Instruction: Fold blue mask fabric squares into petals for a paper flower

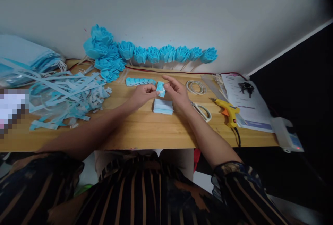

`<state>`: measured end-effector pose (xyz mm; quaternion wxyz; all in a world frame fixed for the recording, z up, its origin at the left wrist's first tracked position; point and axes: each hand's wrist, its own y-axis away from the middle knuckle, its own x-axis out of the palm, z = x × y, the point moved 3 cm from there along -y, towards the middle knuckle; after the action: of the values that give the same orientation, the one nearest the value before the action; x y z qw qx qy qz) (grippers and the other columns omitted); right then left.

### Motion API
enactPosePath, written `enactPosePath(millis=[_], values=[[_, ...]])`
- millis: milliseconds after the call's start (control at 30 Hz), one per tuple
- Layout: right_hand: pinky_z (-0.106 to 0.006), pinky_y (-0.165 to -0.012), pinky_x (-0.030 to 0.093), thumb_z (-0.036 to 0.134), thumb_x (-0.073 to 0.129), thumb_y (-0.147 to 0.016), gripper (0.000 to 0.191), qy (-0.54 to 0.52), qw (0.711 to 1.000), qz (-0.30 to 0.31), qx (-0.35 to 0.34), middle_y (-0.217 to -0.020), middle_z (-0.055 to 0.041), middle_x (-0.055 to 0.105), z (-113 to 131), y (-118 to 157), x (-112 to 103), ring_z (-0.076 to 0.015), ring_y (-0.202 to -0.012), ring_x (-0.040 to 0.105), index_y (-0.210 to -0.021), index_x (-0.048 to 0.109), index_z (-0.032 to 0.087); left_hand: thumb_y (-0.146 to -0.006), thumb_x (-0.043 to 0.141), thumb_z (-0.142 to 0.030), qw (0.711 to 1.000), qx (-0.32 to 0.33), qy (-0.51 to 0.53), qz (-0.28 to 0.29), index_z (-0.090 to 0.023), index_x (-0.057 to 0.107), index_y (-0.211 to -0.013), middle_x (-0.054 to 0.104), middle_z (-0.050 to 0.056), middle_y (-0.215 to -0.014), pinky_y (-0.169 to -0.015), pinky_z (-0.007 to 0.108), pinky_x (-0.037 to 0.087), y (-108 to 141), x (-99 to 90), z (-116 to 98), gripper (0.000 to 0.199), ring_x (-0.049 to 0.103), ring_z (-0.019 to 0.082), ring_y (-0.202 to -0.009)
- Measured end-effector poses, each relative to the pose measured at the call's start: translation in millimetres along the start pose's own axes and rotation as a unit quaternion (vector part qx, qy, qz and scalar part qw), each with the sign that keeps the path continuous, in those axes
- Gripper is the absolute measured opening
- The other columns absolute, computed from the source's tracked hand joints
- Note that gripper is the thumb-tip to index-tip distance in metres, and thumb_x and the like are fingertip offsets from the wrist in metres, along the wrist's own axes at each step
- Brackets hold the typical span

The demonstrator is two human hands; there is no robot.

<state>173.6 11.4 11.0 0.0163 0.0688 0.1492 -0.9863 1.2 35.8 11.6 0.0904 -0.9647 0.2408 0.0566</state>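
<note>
A small folded blue and white piece is pinched between my two hands above the middle of the table. My left hand grips its left edge with thumb and fingertips. On the other side my right hand holds its right edge, index finger raised. Just below lies a stack of pale blue-white rectangles. Behind my left hand, a row of folded blue pieces rests on the wood.
Blue flowers on sticks line the wall. Cut strips heap at the left. Rightward are scissors, a coiled cord, a yellow glue gun, papers, keys and a power strip.
</note>
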Motion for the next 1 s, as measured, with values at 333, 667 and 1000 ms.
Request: enactPosePath(millis=[333,667,1000], values=[[-0.028,-0.068,0.046,0.048,0.075,-0.084,0.052,0.012,1.0,-0.002,0.003,-0.091,0.0006,0.063,-1,1,4,-0.0139,-0.074,0.053,-0.132,0.066,0.029,-0.078,0.069,-0.037,0.998,0.034,-0.047,0.026,-0.017,0.061,-0.067,0.053,-0.002,-0.065,-0.062,0.027,0.033,-2,6.3,10,0.024,0.044,0.012,-0.064],[-0.032,-0.073,0.053,0.055,0.072,-0.088,0.047,-0.005,0.999,-0.042,-0.006,-0.082,0.0006,0.064,-1,-1,-3,-0.015,-0.073,0.058,-0.126,0.07,0.027,-0.077,0.069,-0.03,0.999,0.033,-0.037,0.023,-0.017,0.063,-0.069,0.056,-0.002,-0.066,-0.063,0.026,0.035,-1,7.2,12,0.017,0.047,0.011,-0.064],[-0.034,-0.075,0.054,0.053,0.078,-0.081,0.06,-0.001,1.0,0.002,0.012,-0.079,0.0019,0.063,3,-4,-3,-0.0158,-0.074,0.059,-0.135,0.065,0.027,-0.081,0.066,-0.034,1.0,-0.005,0.002,-0.014,-0.018,0.057,-0.07,0.05,-0.004,-0.064,-0.062,0.026,0.035,0,3.5,1,0.021,0.042,0.01,-0.061]])
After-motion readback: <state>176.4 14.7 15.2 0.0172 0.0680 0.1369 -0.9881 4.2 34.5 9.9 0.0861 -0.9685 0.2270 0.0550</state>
